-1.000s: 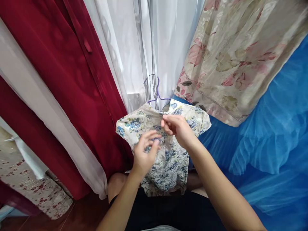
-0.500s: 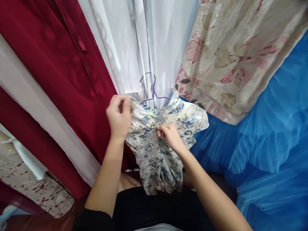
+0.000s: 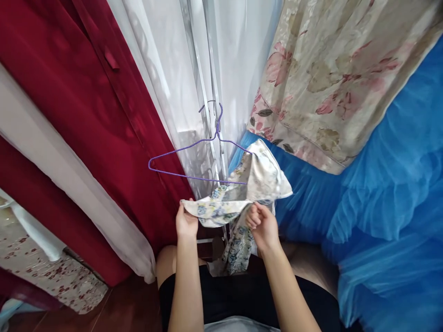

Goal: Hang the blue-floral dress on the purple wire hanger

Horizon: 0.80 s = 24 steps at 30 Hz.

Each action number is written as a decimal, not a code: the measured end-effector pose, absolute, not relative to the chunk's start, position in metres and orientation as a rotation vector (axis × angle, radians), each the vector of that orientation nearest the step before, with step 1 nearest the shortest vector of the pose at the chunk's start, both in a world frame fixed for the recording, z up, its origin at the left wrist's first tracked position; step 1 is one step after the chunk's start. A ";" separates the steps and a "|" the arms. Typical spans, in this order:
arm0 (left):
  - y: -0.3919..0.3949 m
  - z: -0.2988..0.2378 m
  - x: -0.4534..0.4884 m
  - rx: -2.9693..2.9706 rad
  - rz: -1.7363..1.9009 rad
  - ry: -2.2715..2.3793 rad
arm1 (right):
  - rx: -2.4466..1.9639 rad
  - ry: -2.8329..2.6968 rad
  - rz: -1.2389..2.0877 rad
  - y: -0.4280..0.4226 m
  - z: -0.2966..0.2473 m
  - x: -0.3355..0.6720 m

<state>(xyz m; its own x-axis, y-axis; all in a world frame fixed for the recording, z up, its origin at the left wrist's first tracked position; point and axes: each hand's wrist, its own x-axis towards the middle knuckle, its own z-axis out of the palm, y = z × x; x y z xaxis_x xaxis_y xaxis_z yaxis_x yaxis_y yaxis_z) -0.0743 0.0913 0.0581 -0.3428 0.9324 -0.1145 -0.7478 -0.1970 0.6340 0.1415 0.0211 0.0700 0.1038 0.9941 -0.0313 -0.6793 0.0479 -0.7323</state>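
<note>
A white garment with a blue and yellow floral print hangs by one shoulder from the right arm of a purple hanger. The hanger's left arm is bare. Its hook is on a white metal bar. My left hand is closed on the garment's left end, which is stretched sideways. Closer to the middle, my right hand is closed with its fingers curled on the cloth below the hanger. The rest of the garment droops between my legs.
Dark red fabric hangs at left beside a pale length of cloth. White cloth hangs behind the bar. On the right are a beige floral cloth and blue tulle.
The garment's left shoulder has come off the hanger, baring its left arm. My left hand has moved down and the right hand down and slightly right, with the cloth pulled between them.
</note>
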 end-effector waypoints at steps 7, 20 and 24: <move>0.024 0.084 0.007 1.019 1.646 0.741 | -1.001 -0.737 0.994 0.002 0.045 0.169; -0.002 0.117 0.003 1.667 1.595 1.082 | -0.905 -1.494 1.328 -0.026 0.085 0.151; -0.007 0.117 0.004 1.703 1.475 0.998 | -0.733 -1.348 1.662 -0.030 0.088 0.141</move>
